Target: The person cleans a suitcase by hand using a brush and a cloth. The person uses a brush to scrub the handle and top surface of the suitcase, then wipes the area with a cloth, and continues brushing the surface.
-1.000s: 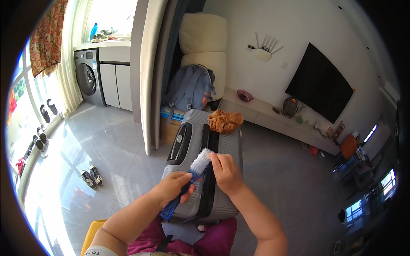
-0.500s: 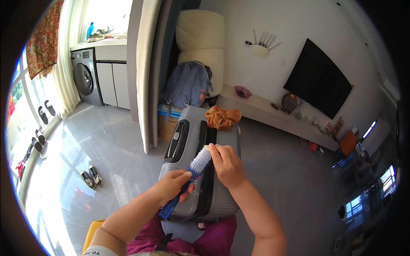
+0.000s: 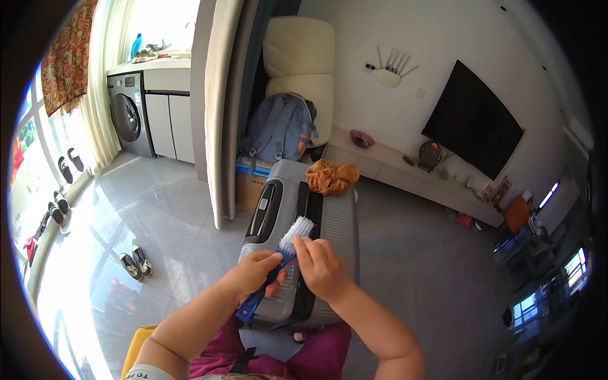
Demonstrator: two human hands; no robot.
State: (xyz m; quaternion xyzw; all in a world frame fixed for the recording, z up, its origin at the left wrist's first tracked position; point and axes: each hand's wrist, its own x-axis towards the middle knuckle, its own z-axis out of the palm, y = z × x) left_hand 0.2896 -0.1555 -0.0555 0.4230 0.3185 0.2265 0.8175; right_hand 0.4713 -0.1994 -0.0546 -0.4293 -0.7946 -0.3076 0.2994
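The brush [image 3: 285, 256] is up in front of me, over the near part of the suitcase, and I cannot tell whether it touches the case. Its long axis runs from seven o'clock, where the blue handle [image 3: 254, 303] ends, to one o'clock, where the white bristles [image 3: 296, 230] finish. My left hand [image 3: 253, 273] is wrapped round the handle, thumb on top, with the bristles at its one o'clock. My right hand [image 3: 323, 269] is the nearer to the bristles, which lie at its eleven o'clock; its fingers are curled, tips at their edge, but I cannot tell whether they pinch anything. Beneath both hands is the grey suitcase [image 3: 340, 237], with a crumpled brown cloth [image 3: 332, 177] on it at one o'clock from the brush. Beyond, a backpack [image 3: 282, 126] sits at twelve o'clock; shoes [image 3: 136, 263] lie on the floor at nine.
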